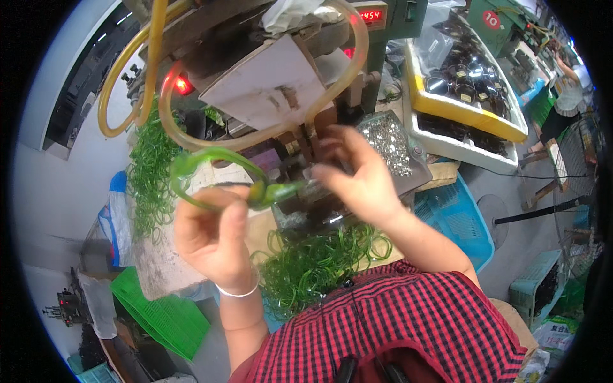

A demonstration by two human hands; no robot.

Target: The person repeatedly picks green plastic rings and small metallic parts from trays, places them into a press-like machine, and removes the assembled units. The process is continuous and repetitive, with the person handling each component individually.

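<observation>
My left hand [214, 236] is closed on a green translucent plastic eyeglass frame [214, 153], pinching its rim between thumb and fingers. The frame is held tilted, with one rounded rim standing up and the other end pointing at the machine; motion blurs its detail. My right hand [357, 172] reaches in beside the machine's dark work head [306, 143], thumb and fingers apart, nothing visible between them. Below both hands lies a heap of similar green frames [319, 262] on the bench. To the right, a tray holds many small shiny metal pieces [386, 143].
Yellowish hoses [258, 140] loop in front of the machine's pale board [268, 89]. More green frames [153, 172] pile at left. White foam boxes [460, 153] of dark glossy pieces stand at right, above a blue basket [460, 220]. A green crate [163, 313] sits lower left.
</observation>
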